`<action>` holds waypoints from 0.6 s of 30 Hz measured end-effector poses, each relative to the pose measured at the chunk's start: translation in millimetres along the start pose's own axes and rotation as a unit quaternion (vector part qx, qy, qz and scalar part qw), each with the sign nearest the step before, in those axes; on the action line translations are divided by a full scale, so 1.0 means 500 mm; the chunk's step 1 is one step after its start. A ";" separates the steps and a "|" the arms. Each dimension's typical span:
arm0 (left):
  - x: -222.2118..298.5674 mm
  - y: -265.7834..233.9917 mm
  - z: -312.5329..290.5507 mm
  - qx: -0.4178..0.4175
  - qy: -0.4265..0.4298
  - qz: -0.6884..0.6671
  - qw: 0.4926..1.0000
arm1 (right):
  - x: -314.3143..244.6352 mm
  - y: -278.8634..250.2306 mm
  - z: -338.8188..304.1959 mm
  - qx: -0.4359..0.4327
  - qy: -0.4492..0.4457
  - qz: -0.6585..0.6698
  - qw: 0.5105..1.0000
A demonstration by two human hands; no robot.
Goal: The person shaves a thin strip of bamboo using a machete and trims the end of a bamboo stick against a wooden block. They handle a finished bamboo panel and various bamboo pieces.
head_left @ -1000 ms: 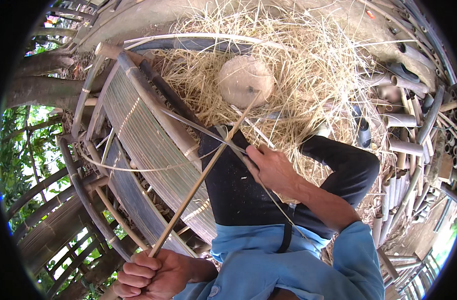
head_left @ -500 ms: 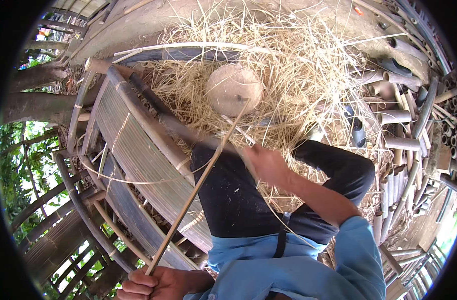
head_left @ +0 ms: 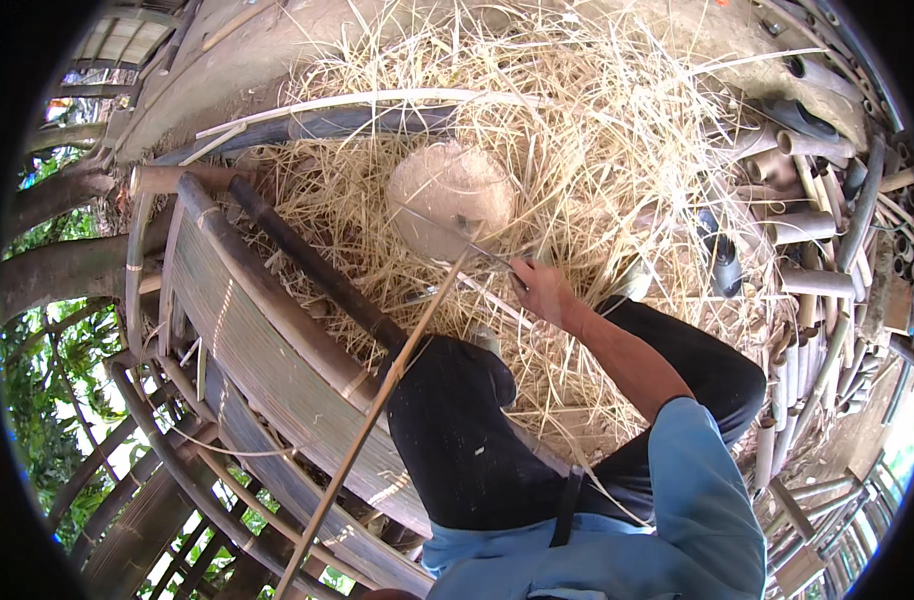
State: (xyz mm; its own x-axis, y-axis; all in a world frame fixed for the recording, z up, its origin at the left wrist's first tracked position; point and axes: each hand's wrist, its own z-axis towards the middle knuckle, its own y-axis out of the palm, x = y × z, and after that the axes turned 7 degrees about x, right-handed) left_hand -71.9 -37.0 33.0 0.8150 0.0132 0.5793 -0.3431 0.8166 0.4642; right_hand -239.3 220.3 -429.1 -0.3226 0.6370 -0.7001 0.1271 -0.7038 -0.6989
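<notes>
My right hand [head_left: 545, 293] is closed around the handle of a knife. Its thin, motion-blurred blade [head_left: 489, 257] points left, at the upper end of a long bamboo strip [head_left: 377, 405]. The strip slants from the lower left, over my left knee, to the front edge of a round chopping block [head_left: 447, 190]. Whether the blade touches the strip I cannot tell. My left hand lies out of view; the strip's lower end runs past the bottom edge, where a sliver of skin shows.
A slatted bamboo bench [head_left: 267, 330] stands left of my legs, a dark pole [head_left: 312, 260] beside it. Loose straw-like shavings [head_left: 617, 130] surround the block. Cut bamboo tubes [head_left: 807, 228] are stacked at the right, near a dark shoe-like object [head_left: 719, 255].
My right hand with the knife has moved up and right, toward the block. The strip has slid toward the lower left, and my left hand has dropped out of view.
</notes>
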 end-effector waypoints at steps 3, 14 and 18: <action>0.011 -0.004 0.005 0.023 0.005 0.028 0.999 | 0.063 0.041 -0.017 -0.006 0.056 -0.007 0.998; -0.023 0.078 -0.048 0.112 0.008 -0.114 0.987 | -0.141 -0.138 0.003 -0.080 0.098 0.007 0.992; -0.007 0.069 -0.106 0.053 0.062 -0.031 0.996 | -0.322 -0.232 -0.049 -0.053 0.002 0.026 0.998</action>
State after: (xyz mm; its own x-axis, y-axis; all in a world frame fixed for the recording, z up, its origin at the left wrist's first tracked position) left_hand -61.6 21.8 11.6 0.8852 0.0408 0.4635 -0.3322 0.7530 0.5680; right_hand -179.2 207.3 -238.7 -0.3098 0.6016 -0.7363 0.2417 -0.6991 -0.6730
